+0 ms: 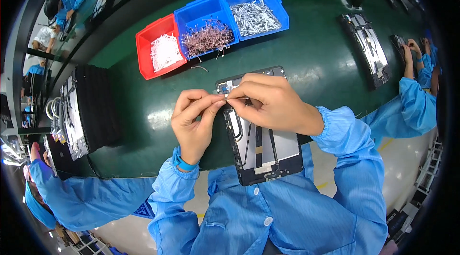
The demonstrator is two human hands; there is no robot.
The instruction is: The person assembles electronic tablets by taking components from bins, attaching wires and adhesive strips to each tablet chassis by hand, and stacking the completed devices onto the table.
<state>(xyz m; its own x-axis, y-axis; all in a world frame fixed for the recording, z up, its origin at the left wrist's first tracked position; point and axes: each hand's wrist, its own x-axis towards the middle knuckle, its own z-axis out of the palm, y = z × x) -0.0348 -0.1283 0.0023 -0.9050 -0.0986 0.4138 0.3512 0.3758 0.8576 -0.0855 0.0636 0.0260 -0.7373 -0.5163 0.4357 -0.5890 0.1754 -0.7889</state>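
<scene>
My left hand and my right hand meet fingertip to fingertip over the upper end of an opened tablet. Both are closed in a pinch. A thin, small piece shows between the fingertips, too small to name. The tablet lies with its inside up, showing dark flat cables and pale panels. Its lower end reaches over the table's near edge, close to my body. My right hand hides part of its upper half.
Beyond my hands stand a red bin of small white parts, a blue bin of reddish thin-wired parts and another blue bin of silvery strips. Stacked tablets lie left; another opened tablet lies right. Co-workers sit on both sides.
</scene>
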